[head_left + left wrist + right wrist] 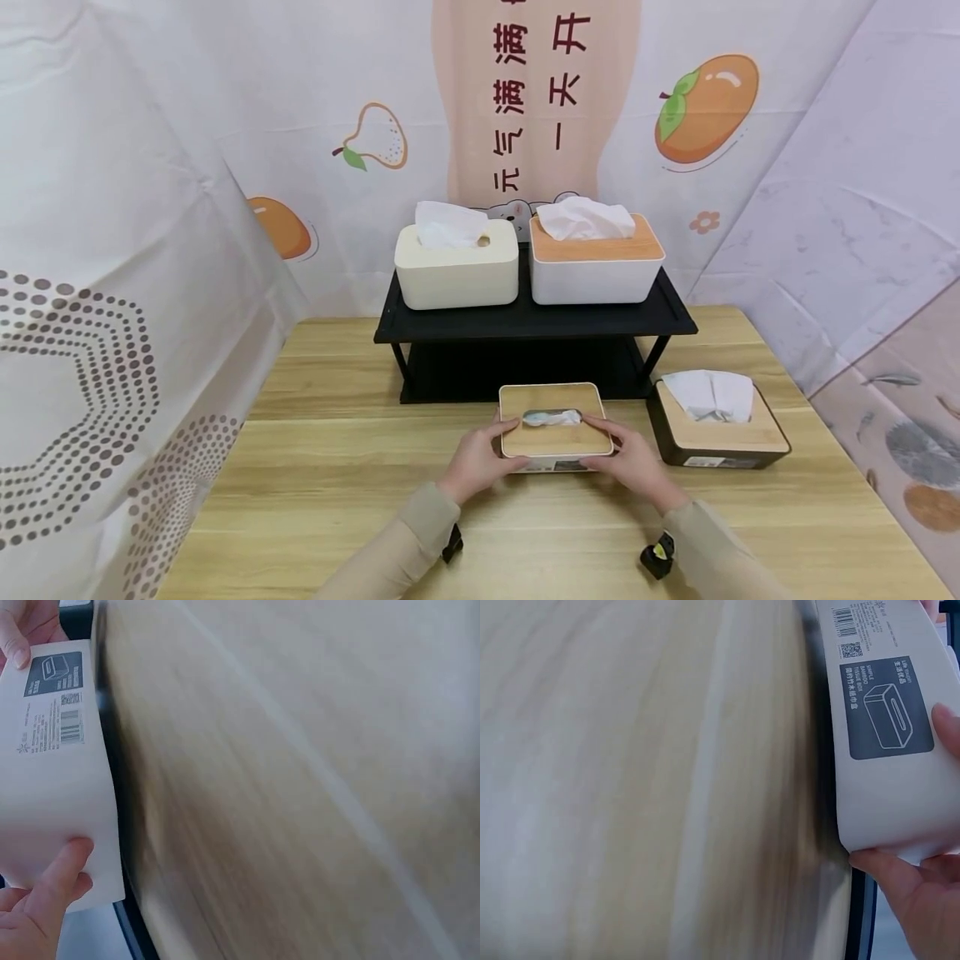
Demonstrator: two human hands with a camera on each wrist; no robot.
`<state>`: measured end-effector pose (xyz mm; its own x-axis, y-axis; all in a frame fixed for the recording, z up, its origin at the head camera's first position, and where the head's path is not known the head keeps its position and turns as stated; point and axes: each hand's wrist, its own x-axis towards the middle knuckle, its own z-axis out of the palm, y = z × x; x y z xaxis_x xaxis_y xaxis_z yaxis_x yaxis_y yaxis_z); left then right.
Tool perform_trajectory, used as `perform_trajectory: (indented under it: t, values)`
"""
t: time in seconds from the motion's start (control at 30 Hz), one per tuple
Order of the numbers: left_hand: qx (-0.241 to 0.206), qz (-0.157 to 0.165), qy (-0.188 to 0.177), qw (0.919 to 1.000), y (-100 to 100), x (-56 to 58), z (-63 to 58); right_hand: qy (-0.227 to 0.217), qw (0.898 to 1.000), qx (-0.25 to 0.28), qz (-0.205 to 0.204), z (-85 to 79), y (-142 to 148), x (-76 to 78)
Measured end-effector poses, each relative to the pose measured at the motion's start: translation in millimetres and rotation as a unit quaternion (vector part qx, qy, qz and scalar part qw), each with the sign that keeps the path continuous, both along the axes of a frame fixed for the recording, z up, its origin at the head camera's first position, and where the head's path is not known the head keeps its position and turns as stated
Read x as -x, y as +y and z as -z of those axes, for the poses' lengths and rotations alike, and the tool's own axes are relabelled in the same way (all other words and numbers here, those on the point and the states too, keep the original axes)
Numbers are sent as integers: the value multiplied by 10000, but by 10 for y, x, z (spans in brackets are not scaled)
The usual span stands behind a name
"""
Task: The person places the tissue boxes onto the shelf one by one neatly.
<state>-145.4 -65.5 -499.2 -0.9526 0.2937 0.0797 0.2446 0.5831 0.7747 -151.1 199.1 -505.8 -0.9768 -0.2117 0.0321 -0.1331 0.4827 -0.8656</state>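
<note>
Both hands grip a white tissue box with a bamboo lid, in front of the black rack. My left hand holds its left end, thumb low on the near side and a finger reaching over the lid. At the right end, my right hand holds it the same way. A bit of tissue lies in the lid's oval slot. The left wrist view shows a barcode sticker on the box's white side. A dark label with a box drawing shows in the right wrist view.
A black two-tier rack stands at the back of the wooden table. On its top sit a cream tissue box and a white one with a wooden lid. Right of my hands is a dark tissue box with a wooden lid.
</note>
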Motion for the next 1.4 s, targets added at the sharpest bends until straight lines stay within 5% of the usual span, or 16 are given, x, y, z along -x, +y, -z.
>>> perform_trajectory:
  t: [0.23, 0.47, 0.77, 1.4]
  values:
    - [-65, -269, -27, 9996, -104, -12, -72, -98, 9998, 191, -2, -49, -153, 17]
    - [-189, -509, 203, 9983, -254, -2, -162, 271, 9982, 528, -99, -110, -361, 40]
    - [-458, -716, 341, 9958, -474, 23, -217, 38, 9970, 749, -194, -163, -665, 133]
    - [-332, -1067, 737, 9910, -868, 106, -115, 129, 9900, 1339, -412, -47, -1174, 333]
